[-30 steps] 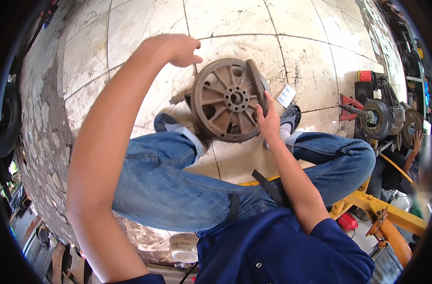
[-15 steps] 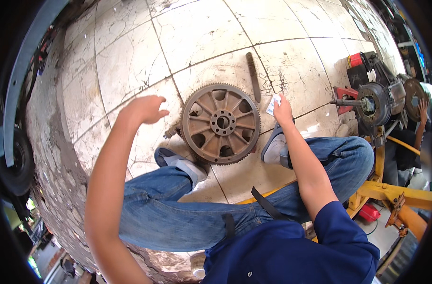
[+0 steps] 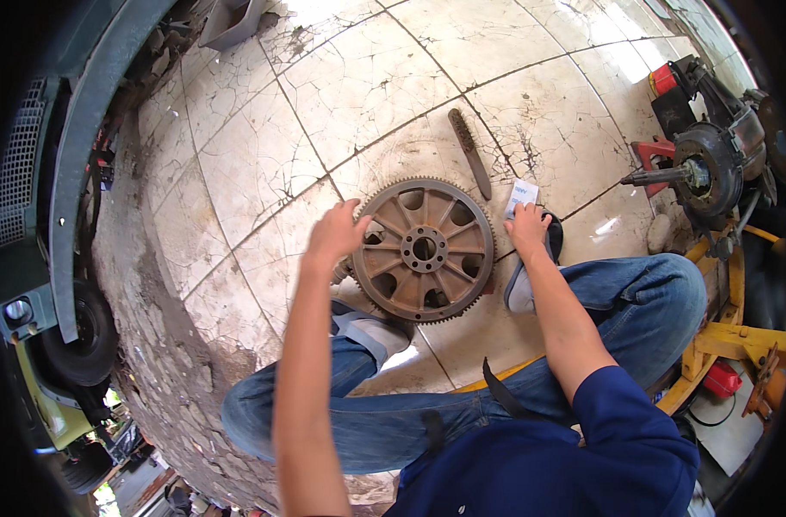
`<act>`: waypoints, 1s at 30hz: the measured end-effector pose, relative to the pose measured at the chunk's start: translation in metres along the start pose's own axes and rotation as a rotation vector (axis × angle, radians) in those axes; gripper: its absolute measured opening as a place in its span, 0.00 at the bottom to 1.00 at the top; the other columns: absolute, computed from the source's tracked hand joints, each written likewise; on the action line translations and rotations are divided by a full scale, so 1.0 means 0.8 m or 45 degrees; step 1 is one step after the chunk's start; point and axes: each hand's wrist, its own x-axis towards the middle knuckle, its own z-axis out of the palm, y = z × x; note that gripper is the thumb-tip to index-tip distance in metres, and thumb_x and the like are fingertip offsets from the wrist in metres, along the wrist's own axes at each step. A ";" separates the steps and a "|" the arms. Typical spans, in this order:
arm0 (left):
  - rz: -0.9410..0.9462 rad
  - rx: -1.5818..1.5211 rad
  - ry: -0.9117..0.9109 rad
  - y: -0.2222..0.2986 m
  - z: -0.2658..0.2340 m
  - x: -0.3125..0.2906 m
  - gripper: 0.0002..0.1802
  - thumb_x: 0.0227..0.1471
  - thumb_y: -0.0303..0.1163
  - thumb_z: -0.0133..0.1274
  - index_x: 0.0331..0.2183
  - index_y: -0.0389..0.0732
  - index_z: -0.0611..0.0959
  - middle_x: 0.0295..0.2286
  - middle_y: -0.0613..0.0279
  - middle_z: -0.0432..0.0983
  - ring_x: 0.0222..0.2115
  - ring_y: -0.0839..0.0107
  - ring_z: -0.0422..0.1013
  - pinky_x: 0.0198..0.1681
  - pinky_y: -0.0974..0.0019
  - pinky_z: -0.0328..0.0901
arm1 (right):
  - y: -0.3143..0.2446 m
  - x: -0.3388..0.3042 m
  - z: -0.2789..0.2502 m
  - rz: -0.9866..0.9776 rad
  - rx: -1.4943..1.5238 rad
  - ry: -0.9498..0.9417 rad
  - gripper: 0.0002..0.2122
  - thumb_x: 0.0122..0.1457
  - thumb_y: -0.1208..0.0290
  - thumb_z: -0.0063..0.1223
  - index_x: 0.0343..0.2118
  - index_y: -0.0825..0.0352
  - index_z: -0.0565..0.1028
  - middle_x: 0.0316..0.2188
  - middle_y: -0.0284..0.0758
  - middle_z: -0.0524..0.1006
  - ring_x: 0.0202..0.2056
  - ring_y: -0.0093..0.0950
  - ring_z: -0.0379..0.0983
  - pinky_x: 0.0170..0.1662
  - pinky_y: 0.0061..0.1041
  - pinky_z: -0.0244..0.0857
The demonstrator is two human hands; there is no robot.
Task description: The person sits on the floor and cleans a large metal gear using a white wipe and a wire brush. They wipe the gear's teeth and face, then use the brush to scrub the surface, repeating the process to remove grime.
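Observation:
A rusty toothed flywheel [image 3: 424, 250] with spokes lies flat on the cracked tiled floor [image 3: 264, 155] between my feet. My left hand [image 3: 334, 231] hovers at its left rim, fingers spread and holding nothing. My right hand [image 3: 527, 229] is just right of the wheel, above my right shoe [image 3: 518, 289]. Its fingertips are closed on the lower edge of a small white and blue packet [image 3: 521, 194] on the floor. A dark wire brush [image 3: 470, 152] lies on the tiles beyond the wheel, touched by neither hand.
An engine part with a shaft [image 3: 699, 172] stands on a red and yellow stand [image 3: 737, 336] at the right. A green vehicle with a tyre [image 3: 78, 332] fills the left edge. My legs in blue jeans [image 3: 393, 422] bracket the wheel.
My left hand came down from high at the far left to the wheel's left rim. My right hand left the wheel's right rim and reached the white packet.

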 end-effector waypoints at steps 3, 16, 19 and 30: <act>-0.174 -0.224 0.334 0.001 0.063 -0.015 0.28 0.59 0.44 0.51 0.56 0.39 0.72 0.53 0.49 0.70 0.55 0.50 0.65 0.57 0.52 0.62 | -0.006 0.002 0.003 -0.041 -0.014 0.024 0.22 0.54 0.54 0.63 0.49 0.58 0.72 0.47 0.34 0.72 0.53 0.34 0.67 0.58 0.52 0.53; -0.738 -0.810 0.433 -0.040 0.182 -0.072 0.35 0.52 0.42 0.61 0.55 0.32 0.70 0.50 0.42 0.72 0.51 0.50 0.69 0.55 0.56 0.62 | -0.006 0.011 0.028 -0.114 -0.105 0.228 0.09 0.58 0.66 0.54 0.41 0.58 0.75 0.41 0.31 0.74 0.49 0.32 0.69 0.56 0.48 0.57; -0.795 -0.929 0.303 -0.044 0.182 -0.078 0.38 0.50 0.45 0.62 0.55 0.31 0.69 0.52 0.42 0.71 0.52 0.48 0.69 0.56 0.56 0.62 | -0.010 0.001 0.017 -0.152 -0.136 0.287 0.09 0.59 0.67 0.51 0.43 0.58 0.75 0.41 0.31 0.74 0.48 0.32 0.69 0.56 0.46 0.57; -0.927 -1.637 0.098 -0.076 0.209 -0.085 0.38 0.57 0.60 0.52 0.54 0.37 0.74 0.50 0.55 0.74 0.49 0.63 0.70 0.54 0.61 0.64 | -0.027 0.004 0.017 -0.109 -0.130 0.254 0.10 0.59 0.65 0.51 0.44 0.58 0.73 0.41 0.33 0.75 0.43 0.35 0.75 0.47 0.46 0.63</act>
